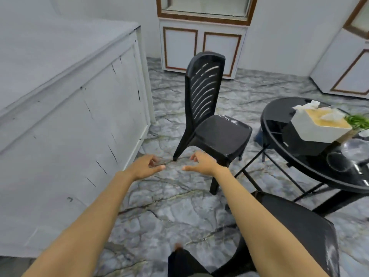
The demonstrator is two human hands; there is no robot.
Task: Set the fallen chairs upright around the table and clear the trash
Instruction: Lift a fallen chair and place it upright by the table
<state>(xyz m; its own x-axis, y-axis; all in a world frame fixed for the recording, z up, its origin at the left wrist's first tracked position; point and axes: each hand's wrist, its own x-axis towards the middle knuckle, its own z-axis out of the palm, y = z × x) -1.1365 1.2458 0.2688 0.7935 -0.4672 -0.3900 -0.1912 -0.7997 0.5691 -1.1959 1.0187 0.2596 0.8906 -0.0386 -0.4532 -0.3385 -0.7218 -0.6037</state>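
Standing on marbled floor (169, 206): black chair (217, 132) near round table (279, 126); left hand (143, 166), right hand (201, 164) fingers relaxed, empty.

White cabinet (180, 48), grey marbled floor (169, 206)

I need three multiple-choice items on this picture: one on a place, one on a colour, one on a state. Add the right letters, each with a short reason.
1. Where is the white box? A on the floor; B on the round table; C on a chair.
2. What colour is the slatted chair? A white; B brown; C black.
3. What do the left hand and the right hand hold? A nothing; B a chair leg; C a tissue.
Answers: 1 B, it rests on the glass top; 2 C, back and seat are black; 3 A, both are open and empty.
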